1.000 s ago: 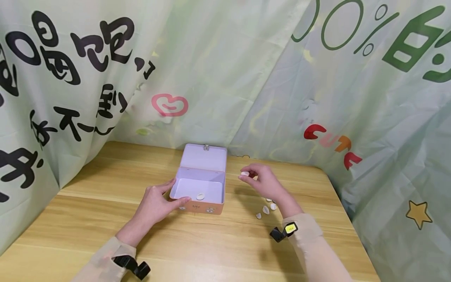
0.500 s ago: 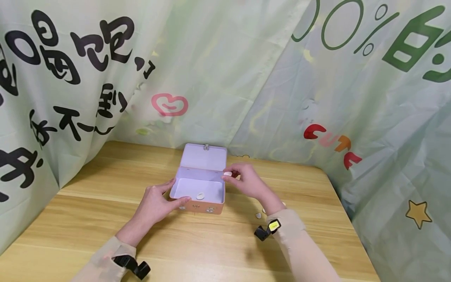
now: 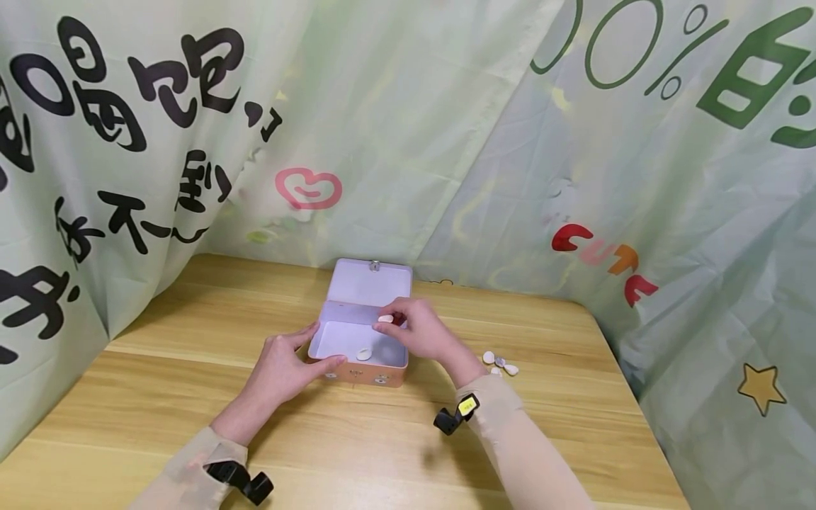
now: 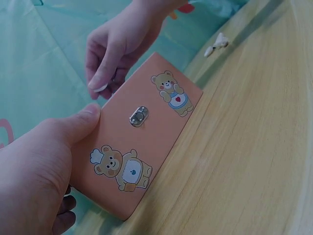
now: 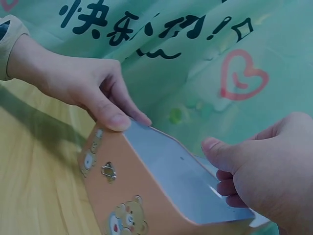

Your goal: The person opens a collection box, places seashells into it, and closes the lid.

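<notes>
Working on a broad wood-grain table [image 3: 357, 457], spread out beneath both grips. Steadying a rectangular orange metal-looking box [image 3: 366, 377], lavender inside, right between the hands, with its flat lavender lid [image 3: 370, 282] folded open beyond them. Keeping hold of its left end with the left hand [image 3: 288, 368], thumb on the front rim. Got the right hand [image 3: 421, 327] over the box's right side, narrowed to a pinch. To the right of that pinch, can see a cluster of small white shell-like pieces [image 3: 511, 370] on the table. In front of it, inside the box, can spot a flat white oval piece [image 3: 364, 354]. In the pinch itself, holding a thin white shell-like piece [image 3: 385, 319], apparently above the box floor.

Looks like mid drop-off, imo. Probably calls for lowering a touch and loosening that pinch next, without tipping the box. Compared with half a second ago, farther left with the right hand, from the box's right edge to over the inside, and getting a better look at the cluster. Not seeing any real change in the left hand or the box.
</notes>
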Available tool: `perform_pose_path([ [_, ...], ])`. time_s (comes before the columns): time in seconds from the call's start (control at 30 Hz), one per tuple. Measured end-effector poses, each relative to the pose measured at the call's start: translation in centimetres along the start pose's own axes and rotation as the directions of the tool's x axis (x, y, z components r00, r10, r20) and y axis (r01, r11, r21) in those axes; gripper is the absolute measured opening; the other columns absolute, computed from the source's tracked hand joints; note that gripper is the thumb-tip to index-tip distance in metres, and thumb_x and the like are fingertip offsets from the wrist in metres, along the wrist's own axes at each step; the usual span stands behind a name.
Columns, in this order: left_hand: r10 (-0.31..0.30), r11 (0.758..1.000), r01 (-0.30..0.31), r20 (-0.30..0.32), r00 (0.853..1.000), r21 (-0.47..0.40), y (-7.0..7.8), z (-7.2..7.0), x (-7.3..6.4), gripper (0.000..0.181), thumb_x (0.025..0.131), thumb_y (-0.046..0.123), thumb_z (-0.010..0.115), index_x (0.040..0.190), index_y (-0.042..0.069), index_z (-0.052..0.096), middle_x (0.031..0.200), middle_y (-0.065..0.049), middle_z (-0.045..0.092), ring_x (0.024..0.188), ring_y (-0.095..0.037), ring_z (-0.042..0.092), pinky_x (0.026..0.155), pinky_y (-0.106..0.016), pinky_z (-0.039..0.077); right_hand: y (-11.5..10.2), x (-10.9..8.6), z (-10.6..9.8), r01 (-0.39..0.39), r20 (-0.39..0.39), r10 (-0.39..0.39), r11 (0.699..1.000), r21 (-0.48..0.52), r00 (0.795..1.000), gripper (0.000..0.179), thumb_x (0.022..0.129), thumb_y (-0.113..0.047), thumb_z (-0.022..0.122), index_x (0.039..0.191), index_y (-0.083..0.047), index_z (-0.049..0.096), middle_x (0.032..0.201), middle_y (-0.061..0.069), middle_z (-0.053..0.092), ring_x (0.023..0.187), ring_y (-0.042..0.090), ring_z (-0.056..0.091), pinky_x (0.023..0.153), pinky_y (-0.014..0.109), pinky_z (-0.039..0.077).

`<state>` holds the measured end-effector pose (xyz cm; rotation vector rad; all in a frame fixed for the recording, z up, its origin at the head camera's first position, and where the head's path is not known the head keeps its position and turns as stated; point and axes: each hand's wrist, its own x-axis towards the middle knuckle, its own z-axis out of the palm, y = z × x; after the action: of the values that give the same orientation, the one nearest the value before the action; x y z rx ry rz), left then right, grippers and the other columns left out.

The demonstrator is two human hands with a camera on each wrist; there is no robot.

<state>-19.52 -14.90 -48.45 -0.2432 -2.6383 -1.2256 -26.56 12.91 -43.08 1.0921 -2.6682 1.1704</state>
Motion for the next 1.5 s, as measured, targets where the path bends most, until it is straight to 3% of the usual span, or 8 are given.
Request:
perform_pose_path([
  [0.3, 0.002, 1.000, -0.002, 0.000, 1.000, -0.006, 0.1, 0.0, -0.1, 0.101, 0.075, 0.069, 0.087, 0.143, -0.003, 0.062, 0.139, -0.032, 0.058, 0.042, -0.005, 0.023, 0.040, -0.029, 0.036, 0.0, 1.2, 1.8, 0.023, 0.053, -0.022, 0.999, -0.027, 0.998, 0.014, 0.099, -0.017, 0.079, 0.107, -0.005, 0.079, 0.091, -0.001, 0.069, 0.081, 0.013, 0.060, 0.074, 0.026, 0.054],
  [0.8, 0.024, 1.000, -0.024, -0.008, 1.000, -0.016, 0.0, 0.2, -0.1, 0.101, 0.075, 0.069, 0.087, 0.141, -0.003, 0.063, 0.137, -0.030, 0.060, 0.040, -0.004, 0.024, 0.039, -0.029, 0.035, -0.2, 2.3, 3.4, 0.000, 0.086, 0.003, 1.000, -0.030, 0.996, 0.019, 0.098, -0.017, 0.079, 0.109, -0.001, 0.079, 0.094, 0.001, 0.072, 0.080, 0.010, 0.061, 0.075, 0.025, 0.054],
  [0.97, 0.016, 1.000, -0.016, -0.007, 1.000, -0.020, 0.1, 0.2, -0.1, 0.100, 0.076, 0.068, 0.088, 0.143, -0.002, 0.062, 0.120, -0.038, 0.067, 0.040, -0.004, 0.023, 0.038, -0.028, 0.035, -0.3, 2.3, 3.7, -0.026, 0.083, 0.030, 0.998, -0.049, 0.996, 0.021, 0.098, -0.018, 0.080, 0.110, -0.001, 0.079, 0.095, 0.000, 0.074, 0.079, 0.009, 0.061, 0.073, 0.024, 0.054],
  [1.1, 0.020, 1.000, -0.020, -0.011, 1.000, -0.023, 0.1, 0.2, -0.1, 0.100, 0.075, 0.068, 0.087, 0.143, -0.001, 0.062, 0.102, -0.035, 0.071, 0.039, -0.004, 0.024, 0.038, -0.028, 0.034, -0.3, 2.4, 3.8, -0.031, 0.084, 0.036, 0.998, -0.060, 0.996, 0.019, 0.098, -0.019, 0.080, 0.108, -0.003, 0.080, 0.092, -0.001, 0.073, 0.078, 0.009, 0.061, 0.071, 0.024, 0.053],
  [1.3, 0.031, 0.999, -0.031, -0.017, 0.999, -0.023, -0.1, 0.1, -0.1, 0.101, 0.075, 0.070, 0.086, 0.142, -0.002, 0.063, 0.126, -0.039, 0.062, 0.040, -0.004, 0.023, 0.040, -0.030, 0.036, 0.0, 2.6, 4.0, -0.027, 0.088, 0.033, 0.997, -0.069, 0.996, 0.025, 0.100, -0.020, 0.078, 0.114, 0.000, 0.078, 0.106, 0.008, 0.077, 0.093, 0.014, 0.070, 0.085, 0.029, 0.058],
  [1.5, 0.020, 1.000, -0.021, -0.014, 1.000, -0.018, -0.2, 0.0, -0.1, 0.102, 0.074, 0.070, 0.086, 0.142, -0.002, 0.063, 0.132, -0.037, 0.059, 0.041, -0.004, 0.023, 0.042, -0.030, 0.037, 0.0, 2.6, 3.9, -0.035, 0.082, 0.039, 0.998, -0.058, 0.996, 0.027, 0.100, -0.017, 0.078, 0.119, 0.002, 0.077, 0.114, 0.012, 0.077, 0.104, 0.019, 0.072, 0.095, 0.035, 0.057],
])
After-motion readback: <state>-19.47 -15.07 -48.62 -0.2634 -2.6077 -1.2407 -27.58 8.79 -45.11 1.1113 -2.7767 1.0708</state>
